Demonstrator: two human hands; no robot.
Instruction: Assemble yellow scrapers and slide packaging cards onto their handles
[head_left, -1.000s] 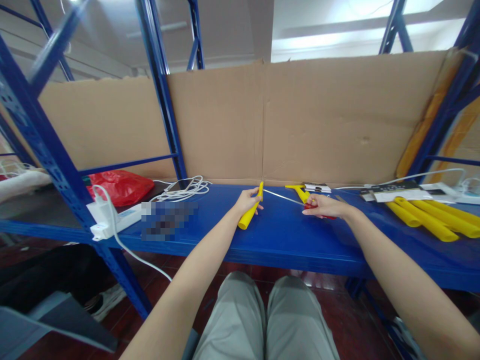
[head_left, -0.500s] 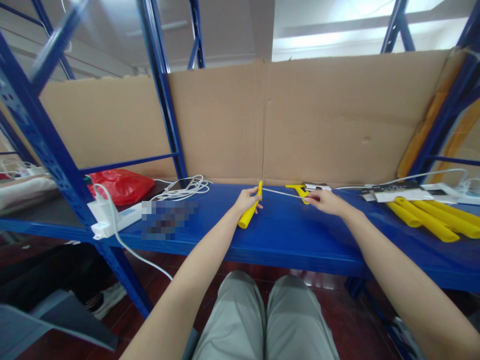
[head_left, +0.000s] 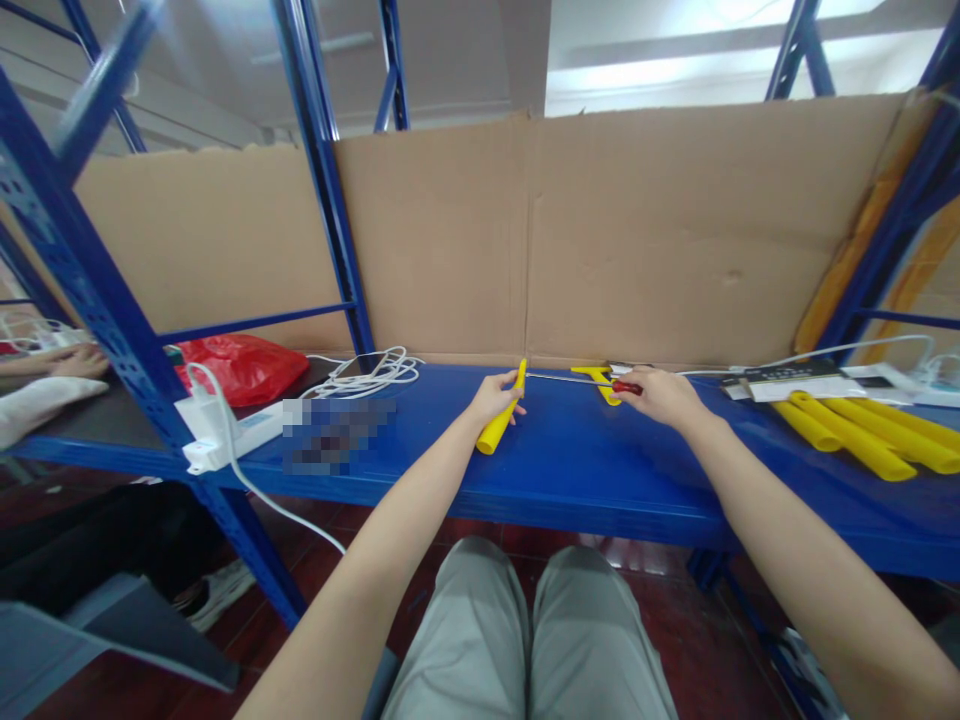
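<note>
You are sitting in what looks like a workshop, with rack shelving serving as the bench. Perforated blue steel uprights point(head_left: 105, 290) frame your place, and the blue shelf point(head_left: 570, 485) before you is the work surface, backed by a cardboard panel point(head_left: 675, 230). A power strip point(head_left: 262, 427) and coiled white cable point(head_left: 382, 374) lie to the left, several matching yellow tubes point(head_left: 855, 437) to the right. Your right hand point(head_left: 666, 397) holds a red-handled screwdriver point(head_left: 628, 387). Past the left upright, a co-worker's hand point(head_left: 79, 358) shows at the neighbouring bay; red tiles point(head_left: 660, 620) cover the floor.
</note>
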